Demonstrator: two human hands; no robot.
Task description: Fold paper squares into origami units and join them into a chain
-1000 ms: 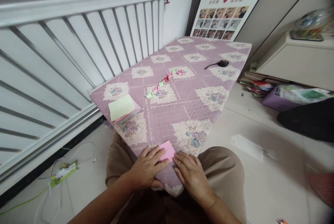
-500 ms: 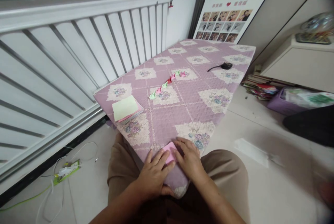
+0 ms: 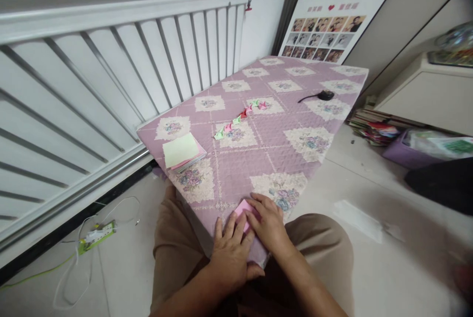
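"What's that under the hands?"

"A small piece of pink paper (image 3: 242, 206). It lies flat on the near corner of the desk (image 3: 236, 167), the corner that points in between the two knees in brown trousers (image 3: 318, 248)."

"Is anyone gripping it?"

"The left hand (image 3: 235, 248) isn't — it's spread out flat, palm down, with a couple of fingertips resting on the paper. The right hand (image 3: 269, 221) leans over from the other side, fingers bent and touching the paper too. Whether its thumb and finger pinch an edge, I can't make out from here."

"They look close together."

"Very. The fingertips nearly meet over the pink."

"And farther up the desk?"

"Near the left edge there's a stack of paper (image 3: 181, 150), pale green on top with pink showing below. Beyond it, small folded pieces (image 3: 237, 120) in green, pink and red make a slanting row, well apart from the hands. Past those, to the right, sits a black object (image 3: 326, 95) with a thin tail — too small to name."

"Pretty cloth."

"Yes, a mauve cloth (image 3: 266, 135) with cream flowered patches."

"What's around it all?"

"A white radiator (image 3: 111, 66) along the left, a power strip (image 3: 98, 236) with cables on the floor, and a board of photographs (image 3: 330, 26) standing behind the far end."
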